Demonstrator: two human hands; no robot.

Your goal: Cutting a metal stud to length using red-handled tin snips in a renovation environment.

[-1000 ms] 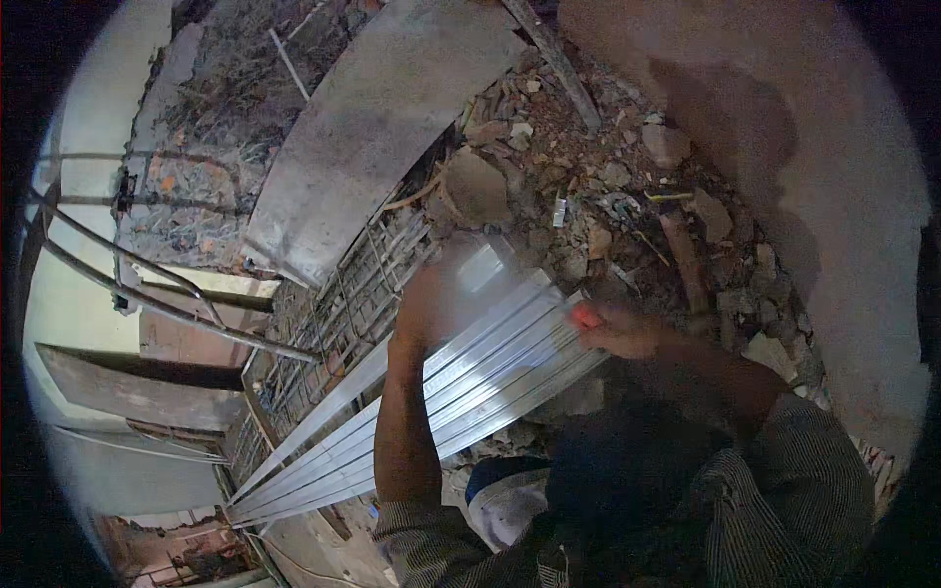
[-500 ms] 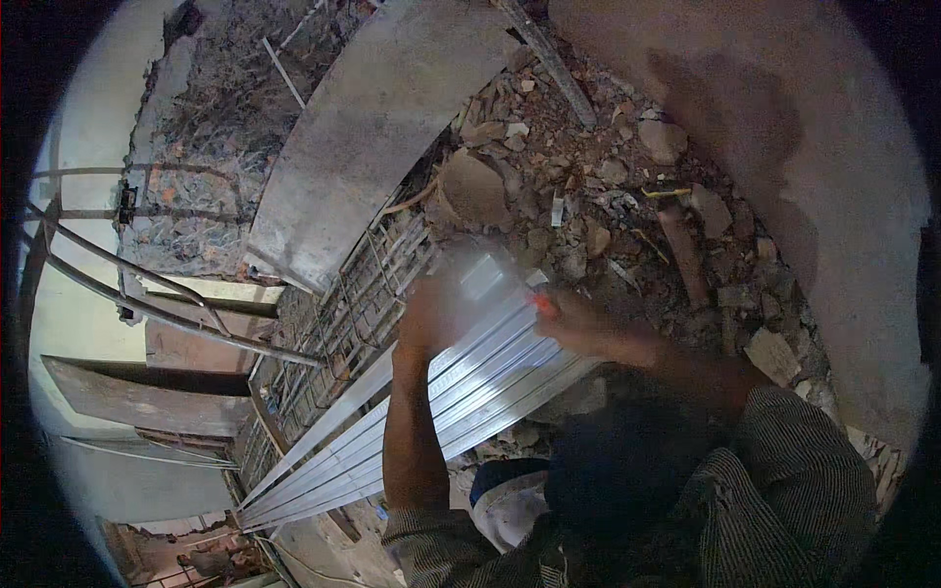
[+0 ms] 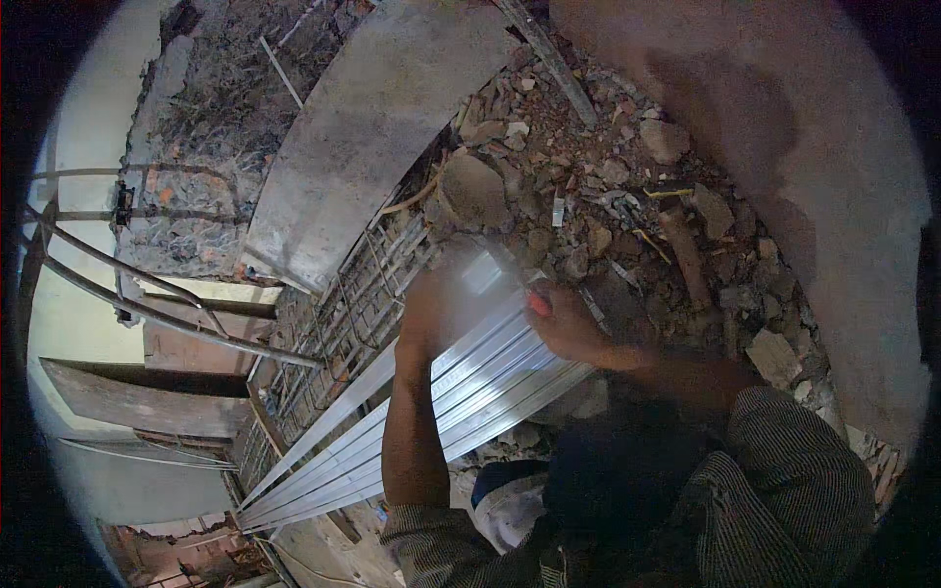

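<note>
Long silvery metal channels (image 3: pixel 461 397) lie side by side in a bundle, running from the lower left up to the middle of the view. At their upper end is my left hand (image 3: pixel 421 304), beside the left edge of the metal. Its fingers are lost in a blurred patch, so their grip does not show. My right hand (image 3: pixel 573 328) is closed around a red-handled tool (image 3: pixel 538 303) at the right side of the same end. A thin grey part appears to reach from the handle toward the upper left; the tool's exact kind is unclear.
Broken concrete and brick rubble (image 3: pixel 608 176) covers the ground beyond my hands. Rebar mesh (image 3: pixel 368 269) runs left of the channels, beside a flat grey slab (image 3: pixel 377 118). Curved metal bars (image 3: pixel 176 294) stick out at left. A plain wall (image 3: pixel 833 196) rises at right.
My right hand and the red-handled tool have shifted slightly. The left hand has moved very little, and the channels stay in place.
</note>
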